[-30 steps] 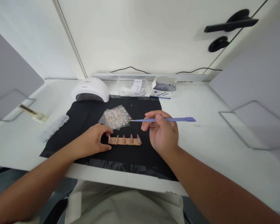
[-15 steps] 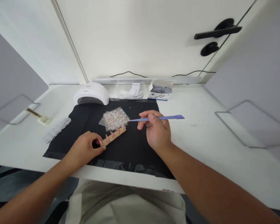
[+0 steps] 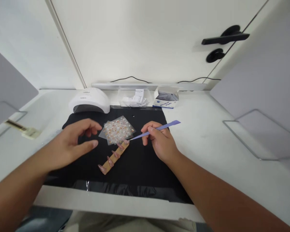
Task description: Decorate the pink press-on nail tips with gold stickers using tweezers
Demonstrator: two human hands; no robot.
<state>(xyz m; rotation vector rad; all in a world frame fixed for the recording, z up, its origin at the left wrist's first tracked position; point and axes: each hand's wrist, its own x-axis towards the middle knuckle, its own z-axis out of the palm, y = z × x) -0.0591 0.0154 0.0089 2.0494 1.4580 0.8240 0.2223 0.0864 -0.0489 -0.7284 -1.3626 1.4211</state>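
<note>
My right hand [image 3: 160, 140] grips a pair of purple tweezers [image 3: 168, 125], their fine tip pointing left near the upper end of a wooden strip. Several pink false nails [image 3: 115, 154] are mounted along that wooden strip [image 3: 108, 165], which lies slanted on a black mat [image 3: 140, 170]. Thumb and fingers apart, my left hand [image 3: 74, 143] is raised to the left of the strip and holds nothing. Between the hands, just behind the strip, lie clear sheets of nail stickers [image 3: 118, 129] with white and orange designs.
A white nail lamp [image 3: 90, 99] stands at the back left. Beside it are a clear tray [image 3: 135, 100] of small packets and an alcohol pads box [image 3: 166, 97]. At far left lies a gold-handled brush [image 3: 23, 129]. Wire stands [image 3: 256, 135] flank the table.
My left hand has let go of the wooden strip and moved up and left. The strip's near end has swung toward me. The tweezers' tip has dropped to the strip's upper end.
</note>
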